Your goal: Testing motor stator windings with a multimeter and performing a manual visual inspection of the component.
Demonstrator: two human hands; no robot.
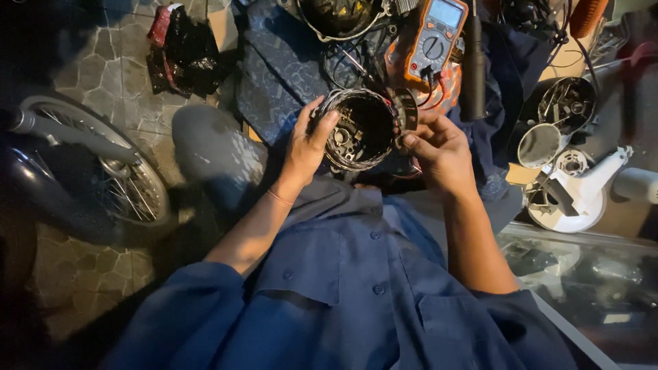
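Note:
A round black motor housing [361,129] ringed with silvery wire windings sits between my two hands above my lap. My left hand [306,145] grips its left rim with the thumb on the edge. My right hand [439,149] holds its right side, fingers pinching a small dark ring-shaped part [406,108] at the rim. Inside the housing are dark metal pieces.
An orange multimeter [433,39] lies just beyond the housing on blue patterned cloth [281,65]. A white fan body and a round black motor shell [565,103] lie at the right. A spoked wheel [116,178] stands at the left on stone paving. A glass surface [589,281] is lower right.

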